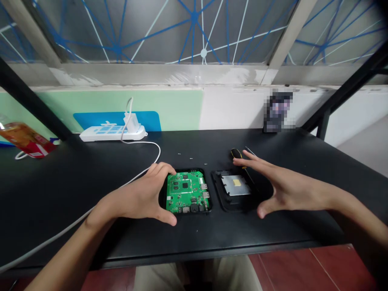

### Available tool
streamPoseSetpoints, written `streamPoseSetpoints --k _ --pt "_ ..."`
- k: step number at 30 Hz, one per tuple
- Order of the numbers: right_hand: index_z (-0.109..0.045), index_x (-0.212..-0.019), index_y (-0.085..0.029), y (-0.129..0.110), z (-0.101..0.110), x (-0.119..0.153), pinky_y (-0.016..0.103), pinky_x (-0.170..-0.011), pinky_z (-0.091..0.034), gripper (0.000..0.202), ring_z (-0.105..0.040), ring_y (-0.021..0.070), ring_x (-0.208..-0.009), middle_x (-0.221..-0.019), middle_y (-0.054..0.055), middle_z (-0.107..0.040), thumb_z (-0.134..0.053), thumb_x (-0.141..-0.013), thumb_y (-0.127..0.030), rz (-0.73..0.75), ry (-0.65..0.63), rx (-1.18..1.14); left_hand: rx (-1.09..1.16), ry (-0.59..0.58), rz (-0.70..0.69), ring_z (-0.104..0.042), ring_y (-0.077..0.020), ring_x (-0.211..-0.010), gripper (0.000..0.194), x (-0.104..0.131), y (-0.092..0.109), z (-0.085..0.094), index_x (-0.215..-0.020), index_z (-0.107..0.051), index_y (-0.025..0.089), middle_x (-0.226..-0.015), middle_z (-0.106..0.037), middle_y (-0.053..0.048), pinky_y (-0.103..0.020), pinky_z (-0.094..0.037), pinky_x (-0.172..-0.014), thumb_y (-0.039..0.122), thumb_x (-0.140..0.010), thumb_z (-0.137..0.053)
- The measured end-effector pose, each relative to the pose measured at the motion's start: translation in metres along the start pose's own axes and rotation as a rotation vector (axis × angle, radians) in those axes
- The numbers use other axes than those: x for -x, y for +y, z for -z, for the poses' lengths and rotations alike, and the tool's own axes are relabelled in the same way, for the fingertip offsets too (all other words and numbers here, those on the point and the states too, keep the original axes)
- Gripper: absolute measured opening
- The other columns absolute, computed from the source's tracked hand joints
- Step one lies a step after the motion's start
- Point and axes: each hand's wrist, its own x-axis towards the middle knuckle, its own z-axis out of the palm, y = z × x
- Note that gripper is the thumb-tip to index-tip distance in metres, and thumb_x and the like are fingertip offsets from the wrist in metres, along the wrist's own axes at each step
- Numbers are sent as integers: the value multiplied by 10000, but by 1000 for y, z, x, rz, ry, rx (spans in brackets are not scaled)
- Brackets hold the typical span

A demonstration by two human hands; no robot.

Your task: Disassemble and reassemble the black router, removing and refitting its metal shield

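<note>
A green circuit board [182,198] lies in a black square casing half at the middle of the desk. My left hand [145,194] is around the left side of this casing, thumb and fingers spread apart. To the right lies the other black casing half [226,202], with a silver metal plate [228,186] and a small yellow pad [237,183] on it. My right hand [275,186] is spread wide just right of that half, holding nothing. Behind its fingertips is a black and yellow screwdriver [235,153], partly hidden by the fingers.
Several small screws [191,158] lie behind the casings on the black desk [145,238]. A white power strip [112,133] with a plug and white cable [159,149] stands at the back left. A bottle [27,139] is far left, a pixelated object [276,112] back right.
</note>
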Motion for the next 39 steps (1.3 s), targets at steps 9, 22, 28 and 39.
streamPoseSetpoints --k 9,22,28,39 --pt "-326 -1568 -263 -2 -12 0 617 -1161 -406 1140 -367 416 -1478 -1615 157 -374 -855 -608 -577 15 13 34 11 27 -1 -509 -411 -1253 1044 2 -3 -4 -1409 -328 270 -1321 -490 -116 -581 -440 -1060 586 -585 -887" --pt "-175 -1581 -291 -23 -6 -25 583 -1137 -428 1190 -514 361 -1358 -1491 137 -489 -849 -638 -565 129 258 -73 -19 34 85 -370 -456 -1396 1082 -3 5 -3 -1472 -285 224 -1459 -418 -187 -658 -341 -1131 746 -657 -768" --pt "-134 -1590 -176 -52 -8 -62 590 -1123 -437 1237 -493 369 -1350 -1468 209 -481 -817 -653 -610 305 311 -8 -37 245 -10 -293 -431 -1454 1135 -5 5 -4 -1527 -177 205 -1552 -298 -219 -633 -308 -1177 740 -709 -753" --pt "-166 -1578 -92 -73 -26 -76 579 -971 -563 1219 -506 399 -1320 -1431 269 -502 -761 -680 -662 385 343 123 -172 396 -216 -319 -424 -1454 1203 -11 3 -7 -1568 -117 233 -1567 -302 -222 -635 -322 -1179 714 -696 -792"
